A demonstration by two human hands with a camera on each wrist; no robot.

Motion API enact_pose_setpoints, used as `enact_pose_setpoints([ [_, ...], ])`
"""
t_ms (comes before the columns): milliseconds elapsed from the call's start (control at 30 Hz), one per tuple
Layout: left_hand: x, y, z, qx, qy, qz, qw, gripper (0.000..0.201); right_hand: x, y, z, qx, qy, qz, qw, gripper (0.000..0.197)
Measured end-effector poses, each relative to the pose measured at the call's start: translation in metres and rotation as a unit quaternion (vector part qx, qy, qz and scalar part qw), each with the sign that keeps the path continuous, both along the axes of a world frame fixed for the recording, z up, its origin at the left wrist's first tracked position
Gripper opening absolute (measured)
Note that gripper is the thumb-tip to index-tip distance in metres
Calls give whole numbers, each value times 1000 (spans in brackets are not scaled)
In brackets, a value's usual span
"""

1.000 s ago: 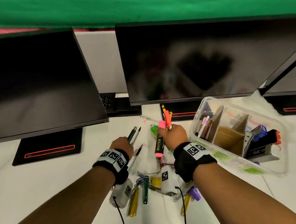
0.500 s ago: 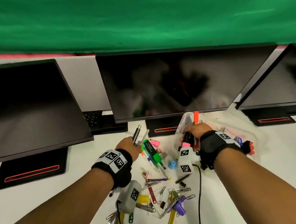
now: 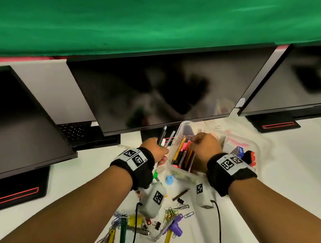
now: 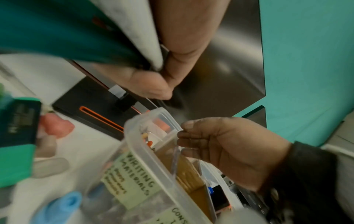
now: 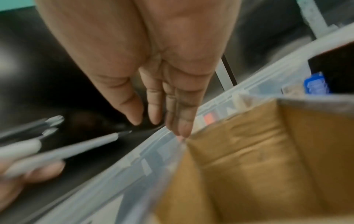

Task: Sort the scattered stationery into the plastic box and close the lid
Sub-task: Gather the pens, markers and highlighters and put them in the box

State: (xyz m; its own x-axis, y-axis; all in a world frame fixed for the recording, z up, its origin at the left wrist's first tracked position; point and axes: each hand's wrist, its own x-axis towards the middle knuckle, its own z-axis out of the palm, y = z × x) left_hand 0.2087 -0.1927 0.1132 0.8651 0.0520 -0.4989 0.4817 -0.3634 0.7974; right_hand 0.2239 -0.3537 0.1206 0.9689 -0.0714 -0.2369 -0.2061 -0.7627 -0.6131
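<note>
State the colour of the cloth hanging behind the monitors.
Green; the cloth shows best in the head view.

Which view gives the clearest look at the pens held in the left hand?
The head view: the pens stick up out of the left hand, beside the plastic box. The right wrist view shows them blurred at its left edge. In the left wrist view they cannot be made out.
</note>
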Motion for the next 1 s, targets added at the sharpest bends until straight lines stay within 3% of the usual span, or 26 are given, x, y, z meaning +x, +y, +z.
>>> enact_pose_setpoints([
  [233,41,-52,-13,94,20,-90,991,26,-42,-34,-27,-106,-74,180,975,20],
  [367,68,-68,-25,206,3,-158,966,14,-50,-41,-40,-102,-75,193,973,18],
  [433,75,-73,-32,259,-21,-171,950,26,-50,-41,-46,-79,-80,188,976,19],
  [567,76,-84,-42,272,-15,-199,941,23,-50,-42,-55,-60,-85,182,978,19],
  [633,79,-88,-56,272,-8,-210,939,39,-51,-41,-56,-46,-83,174,980,25],
  [733,77,-87,-60,231,-20,-185,955,42,-51,-42,-59,-27,-84,169,982,41],
  [833,71,-77,-44,149,-59,-169,973,40,-50,-42,-60,-53,-97,173,979,22],
  [1000,55,-47,-25,59,-117,-125,984,36,-48,-39,-59,-63,-144,181,971,17],
])
